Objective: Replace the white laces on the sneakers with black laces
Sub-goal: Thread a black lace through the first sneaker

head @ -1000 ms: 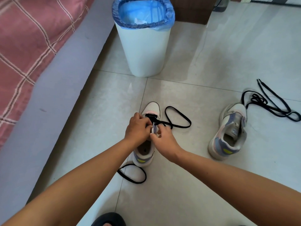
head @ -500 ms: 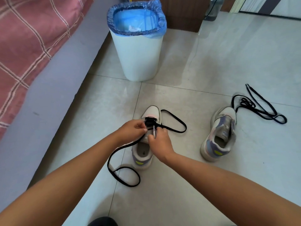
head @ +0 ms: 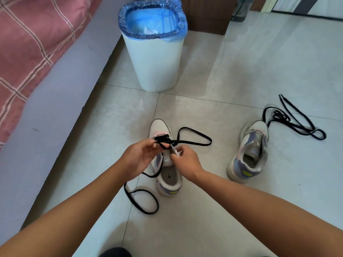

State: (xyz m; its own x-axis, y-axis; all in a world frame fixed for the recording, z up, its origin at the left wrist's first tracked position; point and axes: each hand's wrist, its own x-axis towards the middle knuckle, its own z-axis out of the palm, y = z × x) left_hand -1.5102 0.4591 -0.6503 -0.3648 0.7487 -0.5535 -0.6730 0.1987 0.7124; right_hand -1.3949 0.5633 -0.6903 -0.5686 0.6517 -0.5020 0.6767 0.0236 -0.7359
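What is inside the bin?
The bin holds a blue bag, and something white and crumpled shows at the bottom. Whatever lies below that is hidden by the bag and rim.

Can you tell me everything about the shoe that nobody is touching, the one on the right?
The sneaker on the right sits alone on the pale floor tiles, leaning a little to one side, toe pointing away. It looks off-white with purple-blue panels, some pink, and a yellow-green patch at the heel. Its opening shows a grey insole. No lace shows in it. A loose black lace lies tangled on the floor just past its toe; whether they touch is unclear. Neither hand touches it.
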